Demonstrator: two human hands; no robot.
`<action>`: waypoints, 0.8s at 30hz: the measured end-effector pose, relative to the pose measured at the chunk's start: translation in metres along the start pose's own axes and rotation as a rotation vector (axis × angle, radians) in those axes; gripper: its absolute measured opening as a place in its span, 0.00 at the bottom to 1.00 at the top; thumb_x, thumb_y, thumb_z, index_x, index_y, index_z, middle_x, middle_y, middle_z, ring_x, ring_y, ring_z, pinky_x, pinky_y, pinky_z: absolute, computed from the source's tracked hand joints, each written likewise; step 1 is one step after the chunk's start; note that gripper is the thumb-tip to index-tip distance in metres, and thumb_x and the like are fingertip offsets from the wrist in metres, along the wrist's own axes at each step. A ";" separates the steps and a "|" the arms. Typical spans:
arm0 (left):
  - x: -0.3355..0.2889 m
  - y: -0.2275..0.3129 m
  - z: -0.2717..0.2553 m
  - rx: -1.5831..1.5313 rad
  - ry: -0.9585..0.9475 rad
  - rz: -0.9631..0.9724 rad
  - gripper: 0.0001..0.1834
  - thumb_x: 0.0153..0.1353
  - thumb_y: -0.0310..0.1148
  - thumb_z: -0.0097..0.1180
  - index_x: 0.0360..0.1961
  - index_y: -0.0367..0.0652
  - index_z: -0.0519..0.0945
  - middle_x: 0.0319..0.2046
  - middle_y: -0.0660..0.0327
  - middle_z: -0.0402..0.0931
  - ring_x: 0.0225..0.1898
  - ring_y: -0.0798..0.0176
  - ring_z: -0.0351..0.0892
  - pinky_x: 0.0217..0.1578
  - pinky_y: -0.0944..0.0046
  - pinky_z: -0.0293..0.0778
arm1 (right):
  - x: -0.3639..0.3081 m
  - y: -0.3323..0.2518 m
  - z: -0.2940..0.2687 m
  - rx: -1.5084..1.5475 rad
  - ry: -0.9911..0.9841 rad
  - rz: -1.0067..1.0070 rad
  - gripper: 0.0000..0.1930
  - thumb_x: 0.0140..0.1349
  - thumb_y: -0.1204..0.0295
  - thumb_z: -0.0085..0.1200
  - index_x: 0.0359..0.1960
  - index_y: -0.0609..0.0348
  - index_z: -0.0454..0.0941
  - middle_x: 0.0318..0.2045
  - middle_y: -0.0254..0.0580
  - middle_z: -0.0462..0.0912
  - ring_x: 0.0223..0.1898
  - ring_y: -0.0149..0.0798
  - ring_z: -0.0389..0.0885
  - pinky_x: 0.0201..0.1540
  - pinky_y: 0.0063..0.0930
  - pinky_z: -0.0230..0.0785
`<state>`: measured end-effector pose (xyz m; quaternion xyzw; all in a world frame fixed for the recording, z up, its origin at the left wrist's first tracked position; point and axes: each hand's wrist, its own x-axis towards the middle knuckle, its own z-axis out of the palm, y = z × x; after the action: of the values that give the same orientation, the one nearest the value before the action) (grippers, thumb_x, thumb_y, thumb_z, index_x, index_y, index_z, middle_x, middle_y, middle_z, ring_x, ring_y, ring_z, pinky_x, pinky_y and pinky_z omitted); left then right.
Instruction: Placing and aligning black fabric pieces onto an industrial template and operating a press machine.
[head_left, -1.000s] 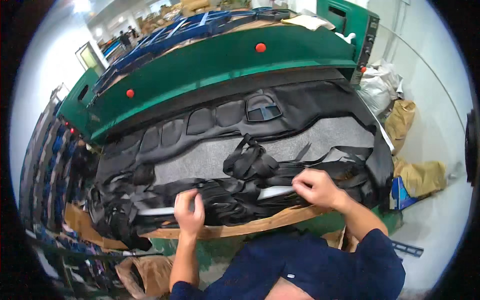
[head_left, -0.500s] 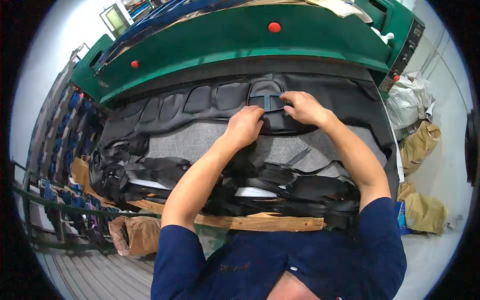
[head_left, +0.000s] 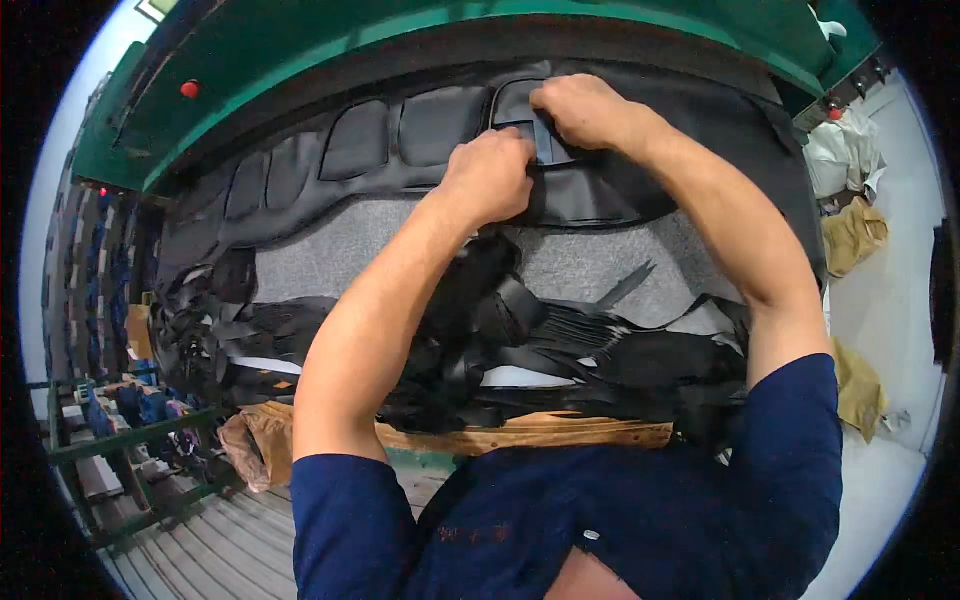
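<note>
A curved-outline cutting die (head_left: 543, 142) with a bluish T-shaped brace lies on a black leather-like sheet (head_left: 690, 105). My left hand (head_left: 490, 172) has its fingers curled onto the die's left side, near the brace. On the upper right part, my right hand (head_left: 588, 112) grips the die with bent fingers. Both hands hide much of its outline and their own fingertips. Left of the die, several rounded panel shapes (head_left: 358, 140) are cut into the sheet. Below it, a grey textured surface (head_left: 330, 245) shows through.
A green machine beam (head_left: 400, 28) with a red button (head_left: 190, 89) spans the far side. Tangled black offcuts (head_left: 560, 335) heap along the near side, above a wooden strip (head_left: 540, 432). White sacks (head_left: 845, 150) stand at right, a brown paper bag (head_left: 262, 445) at lower left.
The view has shifted, bringing the bench closer and pushing the beam upward. My right hand has moved toward the die's upper part; my left covers more of its left side.
</note>
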<state>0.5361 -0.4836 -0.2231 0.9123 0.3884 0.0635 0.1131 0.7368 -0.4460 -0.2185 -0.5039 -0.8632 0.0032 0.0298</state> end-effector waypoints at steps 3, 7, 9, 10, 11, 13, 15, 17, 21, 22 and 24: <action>0.001 -0.002 0.004 -0.020 0.000 -0.006 0.15 0.53 0.32 0.63 0.42 0.42 0.84 0.46 0.53 0.80 0.52 0.46 0.78 0.53 0.49 0.76 | 0.010 0.001 -0.001 0.012 -0.097 -0.009 0.11 0.52 0.78 0.55 0.39 0.64 0.77 0.40 0.55 0.84 0.46 0.57 0.82 0.49 0.50 0.73; -0.001 0.001 0.005 -0.009 -0.038 -0.029 0.16 0.51 0.32 0.63 0.43 0.43 0.85 0.46 0.53 0.80 0.53 0.47 0.78 0.54 0.49 0.76 | 0.020 -0.007 -0.011 -0.007 -0.291 0.016 0.15 0.49 0.76 0.58 0.41 0.61 0.75 0.40 0.53 0.85 0.47 0.55 0.82 0.50 0.48 0.69; -0.001 -0.001 0.003 -0.031 -0.049 -0.032 0.16 0.51 0.32 0.63 0.43 0.43 0.85 0.46 0.53 0.80 0.54 0.47 0.78 0.54 0.49 0.76 | 0.022 -0.007 -0.015 -0.026 -0.302 0.015 0.16 0.48 0.76 0.59 0.41 0.60 0.75 0.39 0.51 0.85 0.46 0.54 0.82 0.51 0.45 0.68; -0.001 -0.001 0.003 -0.044 -0.038 -0.022 0.16 0.51 0.32 0.63 0.43 0.43 0.85 0.46 0.54 0.80 0.54 0.47 0.78 0.54 0.49 0.76 | 0.024 -0.007 -0.017 -0.041 -0.302 0.000 0.16 0.48 0.76 0.59 0.42 0.60 0.75 0.38 0.50 0.85 0.46 0.54 0.82 0.51 0.45 0.68; -0.001 -0.002 0.003 -0.059 -0.027 -0.011 0.16 0.51 0.32 0.63 0.43 0.43 0.85 0.45 0.54 0.80 0.54 0.47 0.78 0.54 0.49 0.75 | 0.025 -0.006 -0.019 -0.056 -0.302 -0.016 0.16 0.48 0.75 0.59 0.42 0.59 0.75 0.38 0.49 0.86 0.46 0.54 0.82 0.50 0.45 0.68; -0.001 -0.004 0.003 -0.066 -0.012 -0.009 0.16 0.51 0.32 0.63 0.43 0.43 0.85 0.46 0.54 0.80 0.55 0.48 0.77 0.55 0.49 0.75 | 0.023 -0.006 -0.022 -0.023 -0.317 -0.018 0.17 0.49 0.77 0.57 0.43 0.58 0.76 0.37 0.48 0.86 0.46 0.54 0.83 0.50 0.45 0.68; 0.002 -0.005 0.001 -0.049 -0.028 -0.017 0.16 0.51 0.32 0.63 0.42 0.44 0.85 0.46 0.54 0.80 0.55 0.48 0.77 0.55 0.49 0.75 | 0.016 -0.005 -0.023 0.017 -0.224 -0.110 0.17 0.50 0.79 0.56 0.45 0.57 0.77 0.36 0.50 0.86 0.45 0.54 0.83 0.48 0.45 0.69; 0.003 -0.004 -0.001 -0.052 -0.042 -0.019 0.16 0.50 0.32 0.63 0.42 0.43 0.85 0.46 0.54 0.80 0.54 0.48 0.78 0.54 0.49 0.75 | 0.015 -0.011 -0.021 -0.031 -0.204 -0.077 0.17 0.52 0.80 0.54 0.46 0.58 0.77 0.37 0.52 0.85 0.46 0.55 0.82 0.48 0.46 0.71; 0.005 -0.004 -0.004 -0.044 -0.093 -0.028 0.18 0.49 0.33 0.64 0.43 0.43 0.85 0.46 0.52 0.80 0.52 0.46 0.79 0.53 0.48 0.76 | 0.015 -0.019 -0.038 -0.005 -0.225 0.011 0.17 0.54 0.80 0.53 0.47 0.60 0.78 0.41 0.56 0.85 0.50 0.57 0.81 0.50 0.48 0.74; 0.004 -0.005 -0.004 -0.040 -0.069 -0.026 0.18 0.49 0.33 0.65 0.43 0.43 0.85 0.46 0.52 0.80 0.52 0.46 0.79 0.53 0.48 0.76 | 0.016 -0.021 -0.045 0.013 -0.233 0.012 0.17 0.54 0.81 0.54 0.47 0.60 0.78 0.41 0.56 0.85 0.50 0.57 0.82 0.50 0.48 0.74; 0.007 -0.005 -0.002 -0.029 -0.063 -0.046 0.19 0.49 0.34 0.65 0.44 0.42 0.84 0.46 0.51 0.79 0.52 0.45 0.79 0.52 0.48 0.76 | 0.020 -0.021 -0.048 0.026 -0.270 0.032 0.17 0.53 0.81 0.56 0.47 0.60 0.78 0.43 0.55 0.85 0.50 0.56 0.82 0.51 0.48 0.74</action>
<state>0.5369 -0.4750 -0.2221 0.9029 0.4047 0.0380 0.1399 0.7112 -0.4398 -0.1691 -0.5123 -0.8511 0.0827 -0.0801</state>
